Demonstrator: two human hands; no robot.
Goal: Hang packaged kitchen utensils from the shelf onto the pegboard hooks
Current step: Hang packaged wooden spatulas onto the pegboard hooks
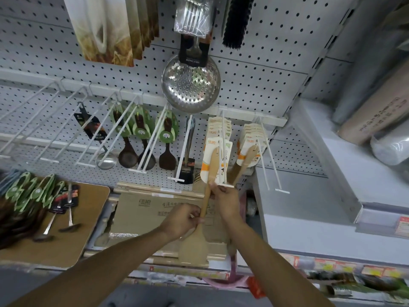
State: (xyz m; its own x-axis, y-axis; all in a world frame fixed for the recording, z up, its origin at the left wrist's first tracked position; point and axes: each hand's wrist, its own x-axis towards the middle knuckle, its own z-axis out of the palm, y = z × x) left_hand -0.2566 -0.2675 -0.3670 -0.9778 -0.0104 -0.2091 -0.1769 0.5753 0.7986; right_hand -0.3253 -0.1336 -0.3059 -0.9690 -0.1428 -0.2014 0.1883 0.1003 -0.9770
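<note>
A wooden spatula with a white and orange card hangs blade-down at the tip of a white pegboard hook. My left hand pinches its handle low down, just above the wide blade. My right hand grips the upper handle right under the card, at the hook's end bar. More carded wooden spatulas hang on the hook to the right. Loose packaged spoons and ladles lie on a wooden board at the left.
Dark wooden spoons with green cards, a steel ladle and a perforated skimmer hang on the pegboard. Several bare hooks stick out at the left. A cardboard box lies below my hands. A grey shelf stands at the right.
</note>
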